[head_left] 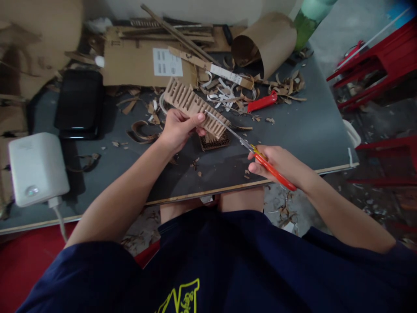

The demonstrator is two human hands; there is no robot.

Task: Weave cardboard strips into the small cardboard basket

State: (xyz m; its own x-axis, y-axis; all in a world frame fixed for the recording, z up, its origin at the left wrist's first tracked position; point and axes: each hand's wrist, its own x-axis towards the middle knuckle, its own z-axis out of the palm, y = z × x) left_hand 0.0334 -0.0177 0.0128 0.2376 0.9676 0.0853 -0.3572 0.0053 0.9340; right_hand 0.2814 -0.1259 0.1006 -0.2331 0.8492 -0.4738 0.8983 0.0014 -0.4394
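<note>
My left hand [182,127] pinches a long cardboard piece [192,103] that has rows of raised ridges and notches. In my right hand [276,163] are orange-handled scissors [275,171], gripped by the handles. Their blades point up and left and lie against the ridged piece, close to my left thumb; whether they are parted cannot be made out. Beneath the lower end of that piece, a small block of corrugated cardboard [215,144] rests on the dark table [286,130]. Part of the block is hidden.
A red-handled tool [262,102] lies by cardboard scraps [228,93]. Behind are a cardboard roll [276,41], a green bottle [309,24] and flat cardboard [130,61]. At left sit a black case [79,102] and a white device [38,167] with a cable. Red stools [384,65] stand at right.
</note>
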